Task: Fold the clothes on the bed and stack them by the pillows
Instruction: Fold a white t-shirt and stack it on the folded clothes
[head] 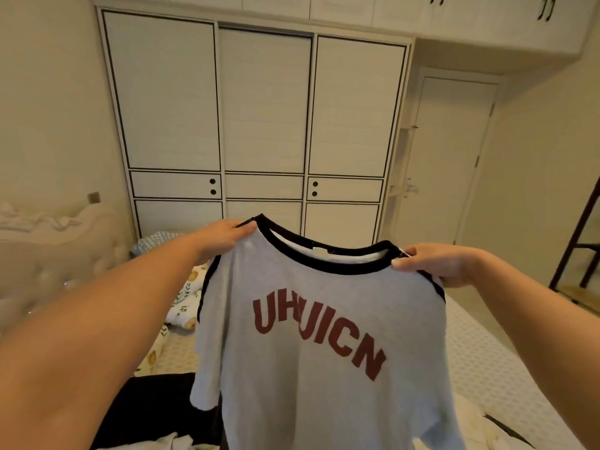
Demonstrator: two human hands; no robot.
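Matt grey knit cloth t-shirt point(324, 319); smooth white laminate wardrobe point(259, 125); quilted mattress point(480, 362).

White wardrobe point(259, 125) with black-trimmed sliding panels on far wall. Closed white door point(454, 157) at right. Overhead cabinets point(487, 17) above. Dark-framed rack point(581, 248) at right edge.

The T-shirt point(311, 319) hangs between the two hands, its collar stretched from the left hand's point(224, 237) fingertips to the right hand's point(435, 263), its body dropping below both. Below the fingers lies the bed point(480, 368). Left of the left fingers stands the headboard point(55, 254). Beyond the fingers stands the wardrobe point(259, 125), a door point(454, 151) to its right.
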